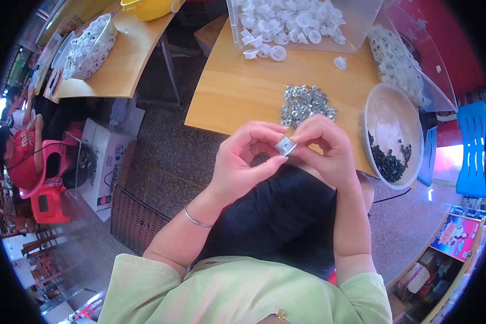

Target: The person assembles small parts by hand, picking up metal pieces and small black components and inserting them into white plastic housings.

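Over my lap, just off the table's near edge, a small white plastic part (285,145) sits between my two hands. My left hand (237,156) pinches it from the left with thumb and fingertips. Closed fingers of my right hand (326,143) meet it from the right; any smaller piece in them is hidden. Right behind my hands lies a heap of small shiny metal pieces (305,105), which look like nuts, on the wooden table (232,81).
A clear bin (356,40) holds many white plastic parts; a few lie outside it. Small black pieces (389,164) rest in a round pale bowl (380,100) at the table's right. Far left, another table (129,59) bears a full basket. People sit beyond it.
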Demonstrator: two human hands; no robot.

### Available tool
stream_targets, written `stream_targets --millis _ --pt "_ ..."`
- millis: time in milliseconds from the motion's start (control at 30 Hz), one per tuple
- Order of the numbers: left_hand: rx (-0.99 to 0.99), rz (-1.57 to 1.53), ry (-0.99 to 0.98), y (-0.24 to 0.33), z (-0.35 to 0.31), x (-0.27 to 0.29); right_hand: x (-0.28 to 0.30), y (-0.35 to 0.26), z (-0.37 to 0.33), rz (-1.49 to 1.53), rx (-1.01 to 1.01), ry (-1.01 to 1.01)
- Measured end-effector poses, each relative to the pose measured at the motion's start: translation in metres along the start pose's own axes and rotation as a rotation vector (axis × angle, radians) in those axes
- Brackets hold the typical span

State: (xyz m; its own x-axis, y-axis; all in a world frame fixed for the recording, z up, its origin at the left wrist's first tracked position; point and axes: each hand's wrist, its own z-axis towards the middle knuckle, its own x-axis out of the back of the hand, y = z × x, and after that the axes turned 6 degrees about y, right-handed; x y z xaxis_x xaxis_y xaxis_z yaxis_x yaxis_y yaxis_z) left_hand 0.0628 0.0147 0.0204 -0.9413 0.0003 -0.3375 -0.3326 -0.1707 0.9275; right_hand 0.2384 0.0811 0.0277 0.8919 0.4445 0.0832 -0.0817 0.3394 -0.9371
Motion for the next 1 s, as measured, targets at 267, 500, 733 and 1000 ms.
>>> stream_targets --millis 267,500,733,1000 --pt "-0.101 0.090 0.011 -0.0028 0.0006 -0.0019 -0.0010 0.0011 0.0006 0.031 0.004 0.018" --pt "-0.177 0.198 0.035 -0.0048 -0.0004 -0.0035 -0.0015 0.0008 0.0015 -0.012 0.021 0.029" --pt "-0.331 0.397 0.009 -0.0044 0.0002 -0.0018 -0.0013 0.0014 0.0031 -0.176 0.156 0.052" --pt "-0.240 0.259 0.048 -0.0027 -0.0013 -0.0064 -0.0031 -0.0005 0.0024 -0.241 0.190 0.089"
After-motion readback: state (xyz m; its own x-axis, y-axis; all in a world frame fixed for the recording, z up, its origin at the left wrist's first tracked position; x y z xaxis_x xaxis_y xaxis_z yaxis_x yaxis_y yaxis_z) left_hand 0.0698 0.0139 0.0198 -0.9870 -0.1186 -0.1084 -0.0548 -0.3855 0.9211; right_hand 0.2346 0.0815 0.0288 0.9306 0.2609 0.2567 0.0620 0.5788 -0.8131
